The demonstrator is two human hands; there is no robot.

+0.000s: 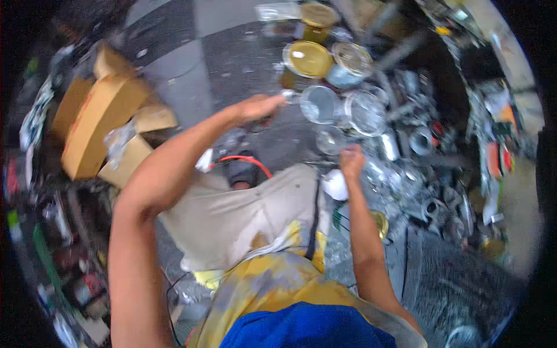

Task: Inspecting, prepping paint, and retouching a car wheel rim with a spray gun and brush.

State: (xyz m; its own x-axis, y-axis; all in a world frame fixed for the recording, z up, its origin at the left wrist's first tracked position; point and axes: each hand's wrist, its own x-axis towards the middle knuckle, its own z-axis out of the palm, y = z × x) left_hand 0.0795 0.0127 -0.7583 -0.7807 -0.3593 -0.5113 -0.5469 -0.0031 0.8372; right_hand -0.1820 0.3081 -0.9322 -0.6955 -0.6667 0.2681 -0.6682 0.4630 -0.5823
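My left hand [261, 109] reaches out over the dark floor, its fingers closed. A small shiny piece [288, 94] shows at its fingertips, too blurred to name. Just to its right stands an open round tub [319, 105] with a greyish inside. My right hand [352, 162] is curled closed beside a clear round container [330, 140]; what it holds, if anything, is hidden. A white round object [335, 184] lies close to the right wrist. Another round clear-rimmed tub [365, 113] with silvery contents is beyond the right hand.
Gold-lidded tubs [308, 60] stand farther off. A heap of metal and clear parts [418, 180] spreads on the right. Open cardboard boxes [101, 124] are at the left. A red hoop or cord [249, 158] curves near my foot. A dark board [458, 278] lies at lower right.
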